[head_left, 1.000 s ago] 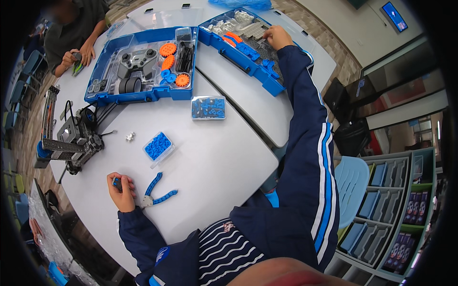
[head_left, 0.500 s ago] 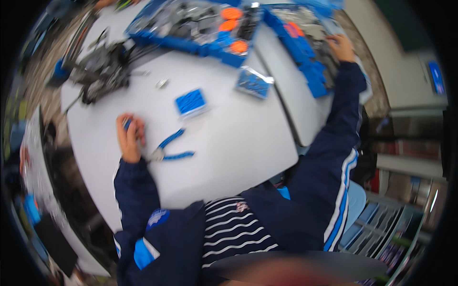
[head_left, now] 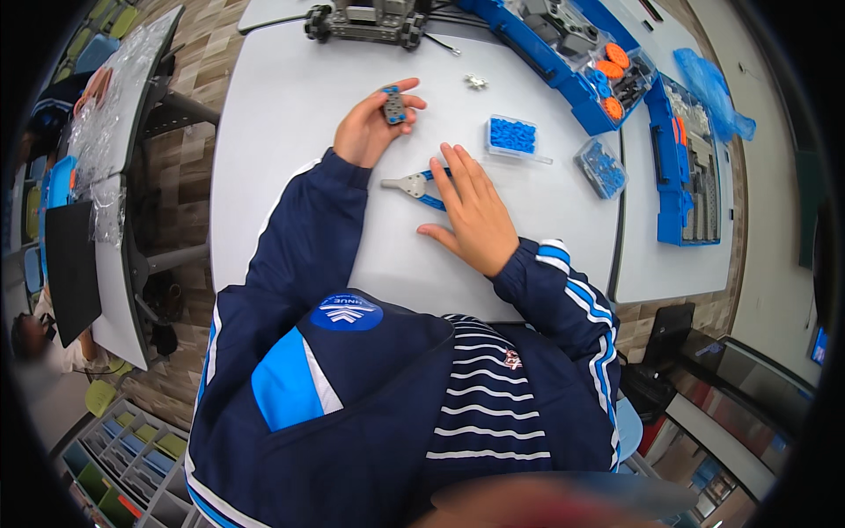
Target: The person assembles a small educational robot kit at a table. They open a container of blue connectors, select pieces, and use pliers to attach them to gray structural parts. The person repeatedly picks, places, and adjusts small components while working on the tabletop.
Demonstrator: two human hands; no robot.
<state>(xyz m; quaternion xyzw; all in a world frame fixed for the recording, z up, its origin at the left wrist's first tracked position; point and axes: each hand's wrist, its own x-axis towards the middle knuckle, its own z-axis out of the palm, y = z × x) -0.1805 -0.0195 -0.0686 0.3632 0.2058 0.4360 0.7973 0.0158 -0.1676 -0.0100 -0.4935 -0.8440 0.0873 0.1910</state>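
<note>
Small grey part with blue fasteners (head_left: 394,106), pinched between thumb and fingertips of the left hand (head_left: 368,132), fingers curled closed on it, raised just above the white table (head_left: 290,114). Blue-handled pliers (head_left: 421,186) lie flat on the table; the right hand (head_left: 473,214) rests palm down with fingers extended and loose, fingertips covering the handles, metal nose projecting toward the left wrist. Beyond the right fingertips: clear box of blue pieces (head_left: 513,137), then a second small tub (head_left: 602,167). Beyond the left fingertips: wheeled assembly (head_left: 365,21). Far right: open blue parts case (head_left: 588,55).
</note>
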